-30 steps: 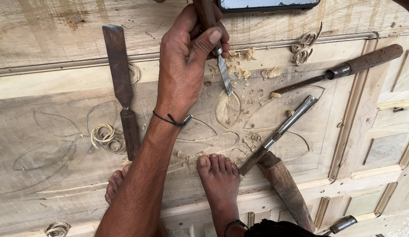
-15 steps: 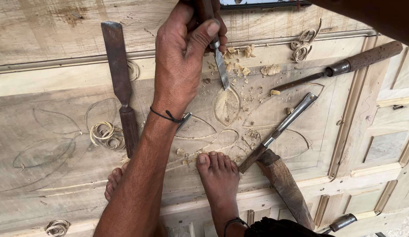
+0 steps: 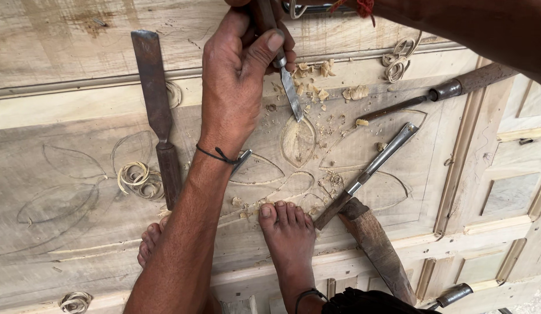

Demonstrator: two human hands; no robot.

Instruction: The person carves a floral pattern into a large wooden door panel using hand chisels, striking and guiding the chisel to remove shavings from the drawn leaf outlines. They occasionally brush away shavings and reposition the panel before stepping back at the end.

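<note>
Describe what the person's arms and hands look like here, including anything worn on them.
The left hand and forearm are bare, with no sleeve or glove, and a thin black cord bracelet is knotted around the wrist. The right arm crosses the top right corner, also bare, with a red thread at its wrist; the right hand is out of view.

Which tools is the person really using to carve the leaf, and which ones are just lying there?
In use:
left hand
held chisel
leaf hollow
wooden panel

Lying about:
wide flat chisel
round-handled chisel
metal-shafted chisel
wood curls
</note>
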